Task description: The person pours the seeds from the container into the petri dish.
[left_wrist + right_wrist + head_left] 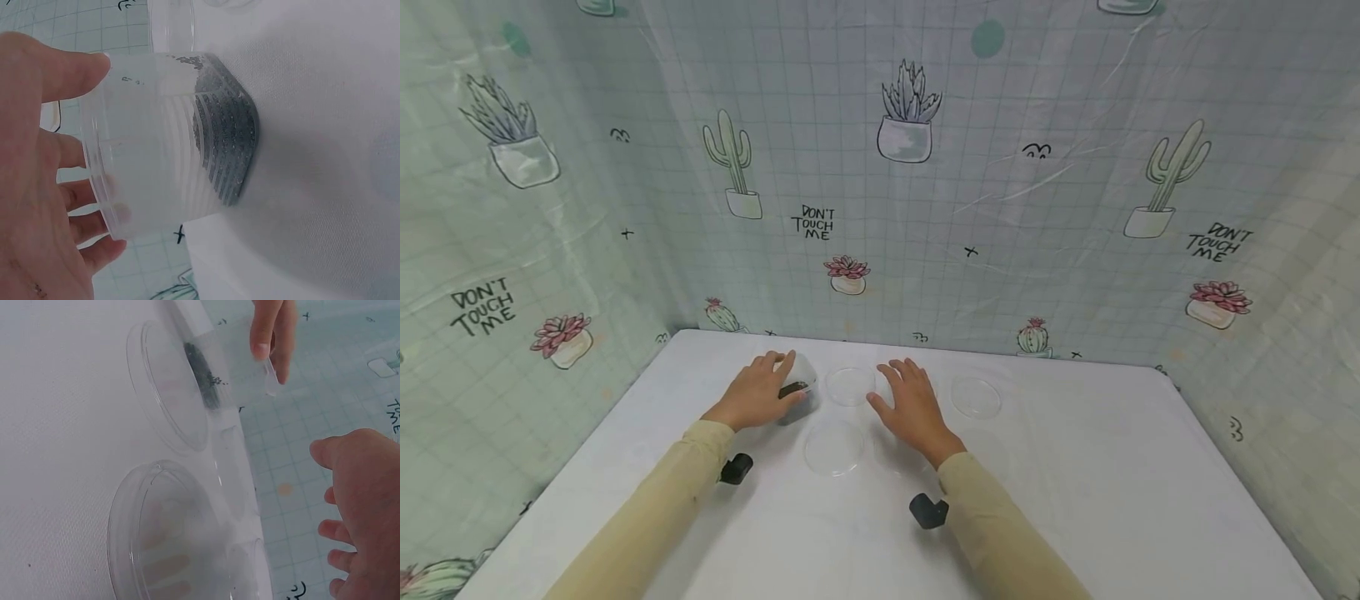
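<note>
In the head view, my left hand (758, 392) grips the rim of a translucent plastic tub (805, 373) at the back left. Dark, fine granules (228, 131) lie heaped to one side at the bottom of the tub; their kind cannot be told. The left wrist view shows the thumb on one side of the rim and the fingers on the other. My right hand (913, 408) hovers with spread fingers over several clear round dishes, holding nothing. One dish (115, 544) lies beneath it, and another dish (134, 369) sits closer to the tub.
More shallow clear dishes stand on the white tabletop (1112, 483), including one at the right (976, 415) and one at the front left (833, 474). A patterned sheet (925, 208) hangs behind the table and at its sides. Black wrist mounts (928, 511) sit under both forearms.
</note>
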Tool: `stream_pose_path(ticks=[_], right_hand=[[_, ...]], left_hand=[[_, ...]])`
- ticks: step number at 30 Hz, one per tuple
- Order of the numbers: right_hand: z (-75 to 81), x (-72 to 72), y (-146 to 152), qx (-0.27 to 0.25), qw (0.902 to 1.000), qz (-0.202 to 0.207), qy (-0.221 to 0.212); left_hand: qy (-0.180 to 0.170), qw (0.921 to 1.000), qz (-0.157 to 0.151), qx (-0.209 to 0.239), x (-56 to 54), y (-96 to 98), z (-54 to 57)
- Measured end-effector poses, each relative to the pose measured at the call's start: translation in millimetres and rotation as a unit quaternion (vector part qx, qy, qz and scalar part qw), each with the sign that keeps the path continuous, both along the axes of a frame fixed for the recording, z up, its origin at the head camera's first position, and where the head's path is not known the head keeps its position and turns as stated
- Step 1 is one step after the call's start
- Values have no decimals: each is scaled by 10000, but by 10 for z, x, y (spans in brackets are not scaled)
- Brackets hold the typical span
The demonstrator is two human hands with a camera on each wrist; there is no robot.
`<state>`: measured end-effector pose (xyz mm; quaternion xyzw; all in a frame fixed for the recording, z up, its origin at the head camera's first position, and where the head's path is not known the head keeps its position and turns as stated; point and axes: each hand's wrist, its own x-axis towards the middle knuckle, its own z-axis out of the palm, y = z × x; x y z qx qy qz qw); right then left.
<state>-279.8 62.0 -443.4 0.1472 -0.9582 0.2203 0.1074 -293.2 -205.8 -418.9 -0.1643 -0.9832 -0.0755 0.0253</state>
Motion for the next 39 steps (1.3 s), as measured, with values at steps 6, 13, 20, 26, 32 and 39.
stream_pose_path(ticks=[6, 13, 20, 26, 32, 39], right_hand=[[-19, 0, -3, 13, 10000, -16, -74], [-28, -34, -7, 16, 9999, -26, -128], [-31, -100, -5, -38, 9999, -29, -163], [-37, -135, -21, 25, 9999, 17, -118], [-49, -155, -23, -36, 9998, 62, -177], [-79, -186, -25, -4, 9998, 85, -185]], left_hand=[[-81, 9998, 44, -192, -1, 17, -13], [-2, 9999, 88, -138, 3, 16, -29], [-28, 9999, 92, -68, -22, 15, -39], [12, 10000, 73, -58, -11, 20, -24], [38, 10000, 27, -16, -9, 19, -15], [-30, 9999, 100, -26, -12, 28, -18]])
